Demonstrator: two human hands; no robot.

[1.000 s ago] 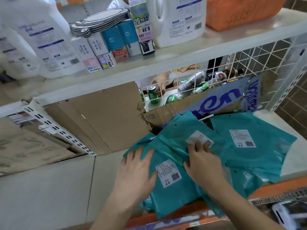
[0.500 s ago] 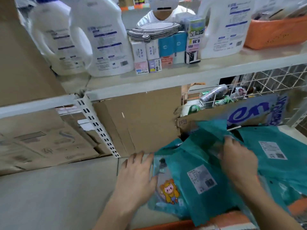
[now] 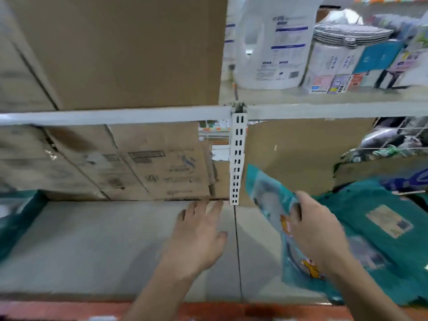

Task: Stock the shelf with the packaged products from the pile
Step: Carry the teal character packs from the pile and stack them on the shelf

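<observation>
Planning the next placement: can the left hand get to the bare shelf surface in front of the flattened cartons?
Probably yes. The left hand is open and empty above the grey shelf, with nothing between them.

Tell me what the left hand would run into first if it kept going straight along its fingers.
Probably the cardboard boxes at the back of the shelf. The left hand, open and empty, points at their bottom edge near the white upright; motion blur leaves depth unclear.

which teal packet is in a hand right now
The teal packet with the cartoon print, held up by the right hand. The other teal packets lie in the pile to its right, untouched.
</observation>
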